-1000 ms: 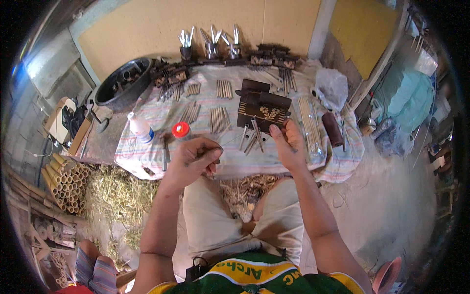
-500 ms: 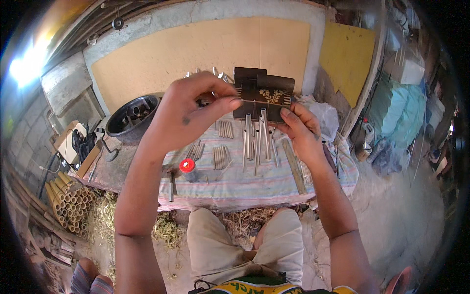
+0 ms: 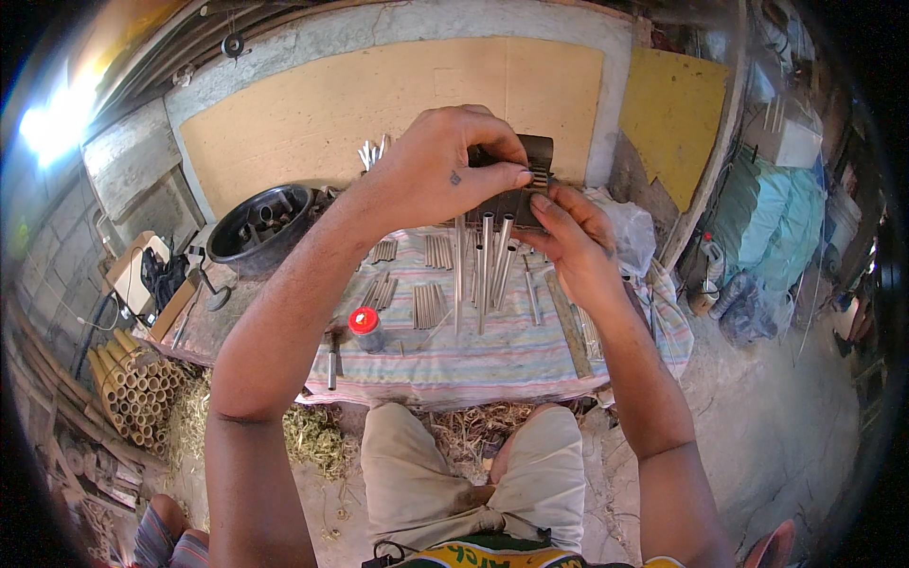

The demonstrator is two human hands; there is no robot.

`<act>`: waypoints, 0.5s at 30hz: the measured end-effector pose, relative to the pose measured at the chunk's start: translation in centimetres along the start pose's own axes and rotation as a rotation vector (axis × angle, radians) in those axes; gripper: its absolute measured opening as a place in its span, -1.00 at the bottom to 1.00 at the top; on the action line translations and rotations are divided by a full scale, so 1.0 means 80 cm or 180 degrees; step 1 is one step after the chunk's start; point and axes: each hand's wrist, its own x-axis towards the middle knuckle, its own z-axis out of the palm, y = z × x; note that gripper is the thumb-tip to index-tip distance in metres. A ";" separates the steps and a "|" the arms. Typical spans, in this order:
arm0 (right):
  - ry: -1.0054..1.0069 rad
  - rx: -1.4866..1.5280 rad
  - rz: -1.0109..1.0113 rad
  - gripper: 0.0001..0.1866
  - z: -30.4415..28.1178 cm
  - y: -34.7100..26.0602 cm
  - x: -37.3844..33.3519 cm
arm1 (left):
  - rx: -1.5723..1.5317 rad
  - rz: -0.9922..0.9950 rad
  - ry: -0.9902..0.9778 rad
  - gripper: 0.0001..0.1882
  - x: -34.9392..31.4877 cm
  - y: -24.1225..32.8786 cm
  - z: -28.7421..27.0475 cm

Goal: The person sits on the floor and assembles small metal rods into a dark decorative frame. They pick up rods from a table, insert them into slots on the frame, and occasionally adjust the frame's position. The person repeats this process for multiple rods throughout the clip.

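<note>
A wind chime with a dark carved top (image 3: 538,150) and several silvery tubes (image 3: 488,260) hanging below it is held up over the cloth-covered table (image 3: 426,367). My right hand (image 3: 579,248) grips the top at its right lower edge. In front of the top, my left hand (image 3: 440,175) is closed, thumb and fingers pinched together near the right edge. Whatever lies in that pinch is too small to make out. Most of the carved face is hidden behind my left hand.
Small bundles of metal tubes (image 3: 429,308) lie on the cloth, near a red-lidded jar (image 3: 365,327) and a hammer-like tool (image 3: 332,360). A black basin (image 3: 237,248) stands at the left, a flat wooden strip (image 3: 568,327) at the right. Cut bamboo (image 3: 142,393) is stacked beside the table.
My left hand has moved right across the carved top, covering its flower pattern. My right hand still grips the top, and the tubes have swung a little.
</note>
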 end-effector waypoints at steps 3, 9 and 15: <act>-0.0065 -0.0009 0.0017 -0.77 0.001 -0.001 0.001 | 0.0106 0.0183 0.0074 -0.82 0.002 -0.003 0.000; -0.0219 0.0059 -0.0058 -0.76 0.002 0.001 0.005 | 0.0068 0.0080 0.0068 -0.83 0.001 -0.007 -0.002; -0.0068 0.0025 -0.0010 -0.75 0.006 0.000 0.005 | -0.0058 0.0083 0.0071 -0.83 0.003 -0.006 -0.002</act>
